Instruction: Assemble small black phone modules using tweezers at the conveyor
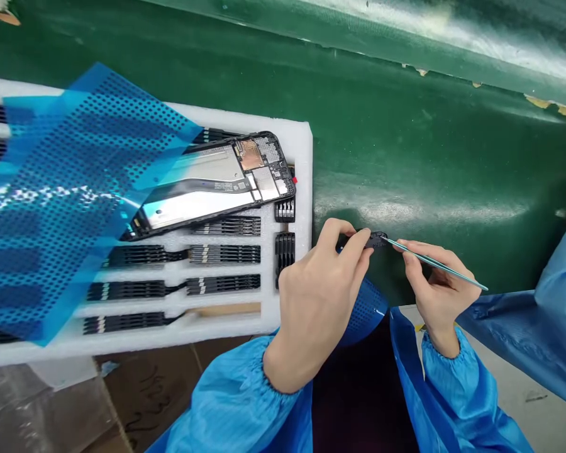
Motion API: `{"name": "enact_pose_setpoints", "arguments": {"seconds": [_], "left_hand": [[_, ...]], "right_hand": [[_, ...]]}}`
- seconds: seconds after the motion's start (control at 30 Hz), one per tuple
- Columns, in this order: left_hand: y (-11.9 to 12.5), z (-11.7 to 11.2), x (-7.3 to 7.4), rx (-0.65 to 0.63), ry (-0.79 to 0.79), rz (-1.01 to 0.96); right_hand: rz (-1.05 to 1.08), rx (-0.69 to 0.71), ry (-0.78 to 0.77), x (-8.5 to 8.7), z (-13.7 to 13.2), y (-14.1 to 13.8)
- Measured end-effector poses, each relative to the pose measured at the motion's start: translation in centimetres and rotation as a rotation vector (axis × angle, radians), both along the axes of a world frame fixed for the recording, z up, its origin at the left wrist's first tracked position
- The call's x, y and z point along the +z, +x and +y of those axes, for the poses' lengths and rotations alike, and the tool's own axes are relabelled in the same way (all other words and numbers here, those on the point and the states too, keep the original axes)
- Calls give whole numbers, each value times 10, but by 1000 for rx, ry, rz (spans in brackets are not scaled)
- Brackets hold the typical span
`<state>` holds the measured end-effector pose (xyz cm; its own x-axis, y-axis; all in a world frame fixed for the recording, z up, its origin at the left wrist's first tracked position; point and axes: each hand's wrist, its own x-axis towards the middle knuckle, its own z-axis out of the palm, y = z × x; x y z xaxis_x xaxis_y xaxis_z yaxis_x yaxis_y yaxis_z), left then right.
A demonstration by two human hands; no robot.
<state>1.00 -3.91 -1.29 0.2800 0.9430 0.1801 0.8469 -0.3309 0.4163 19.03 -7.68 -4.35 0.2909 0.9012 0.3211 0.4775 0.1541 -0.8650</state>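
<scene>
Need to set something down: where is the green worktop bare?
The widest bare patch is green worktop right of the white foam tray, beyond the left hand and right hand; another borders the tray's far edge. Crowded: the tray, under the opened smartphone and large blue perforated sheet, and between the hands, around the tweezers and small black part.

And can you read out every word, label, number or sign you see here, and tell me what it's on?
None can be read with certainty.
Cardboard: dark handwritten marks, turned at an angle; too unclear to quote.
Flat cable in the opened phone: tiny print, too small to read.
Small black part at the tip of the tweezers: faint marks, too small to tell whether they are lettering.
</scene>
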Motion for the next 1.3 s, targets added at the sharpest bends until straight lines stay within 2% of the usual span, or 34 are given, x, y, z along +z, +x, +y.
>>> {"name": "enact_pose_setpoints", "arguments": {"seconds": [0.3, 0.57, 0.73, 0.8, 0.87, 0.97, 1.13, 1.2, 1.3], "left_hand": [[0, 1, 0, -4, -21, 13], [0, 1, 0, -11, -30, 9], [-1, 0, 4, -14, -89, 50], [-2, -1, 8, -7, -108, 89], [-3, -2, 11, 2, -139, 148], [-2, -2, 13, 1, -221, 228], [1, 0, 14, -24, -315, 243], [1, 1, 15, -43, -337, 249], [1, 2, 16, -52, -354, 256]], "right_hand": [[-28, 1, 0, 1, -1, -1], [-240, 56, 78, 2, -7, -1], [-130, -54, 174, 14, -1, 1], [-153, -41, 184, 21, 8, 5], [-251, 60, 102, 29, 20, 9], [-356, 249, -145, 37, 38, 12], [-269, 510, -510, 39, 61, 21], [-221, 555, -580, 38, 65, 26], [-188, 559, -595, 36, 69, 34]]}}
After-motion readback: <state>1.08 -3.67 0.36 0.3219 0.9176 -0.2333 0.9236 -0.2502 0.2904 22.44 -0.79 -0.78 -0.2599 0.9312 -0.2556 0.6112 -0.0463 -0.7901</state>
